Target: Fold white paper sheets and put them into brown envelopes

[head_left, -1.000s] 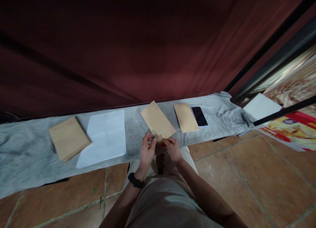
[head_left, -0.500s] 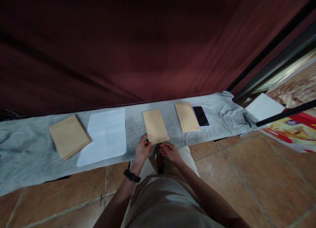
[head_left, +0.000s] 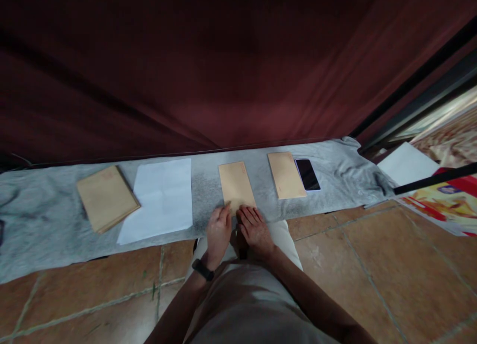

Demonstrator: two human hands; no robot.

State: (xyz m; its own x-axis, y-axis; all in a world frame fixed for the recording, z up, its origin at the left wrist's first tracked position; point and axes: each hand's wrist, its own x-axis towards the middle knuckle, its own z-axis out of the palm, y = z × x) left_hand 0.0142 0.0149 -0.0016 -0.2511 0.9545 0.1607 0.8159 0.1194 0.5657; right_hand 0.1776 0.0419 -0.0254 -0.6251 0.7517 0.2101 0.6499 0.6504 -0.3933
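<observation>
A brown paper envelope (head_left: 235,180) lies in front of me on the grey cloth, its near edge at my fingers. My left hand (head_left: 218,231), with a dark band on the wrist, has its fingers closed at the envelope's near left corner. Fingers stretched out, my right hand (head_left: 256,232) rests flat over the near right edge. Both hands partly cover that edge. To the right lies another brown envelope (head_left: 286,176). Left of my hands is a white paper sheet (head_left: 163,197), with a stack of brown envelopes (head_left: 107,197) overlapping its left side.
A phone (head_left: 307,174) lies beside the right-hand envelope. The narrow grey cloth surface (head_left: 204,177) runs along a dark red curtain (head_left: 238,86). At the far right are a black bar (head_left: 439,178), a white panel (head_left: 408,163) and a colourful printed box (head_left: 447,205).
The envelope's near edge has come down towards the cloth. My right hand has opened from curled fingers and now lies flat on that edge. My left fingers have moved slightly onto the envelope.
</observation>
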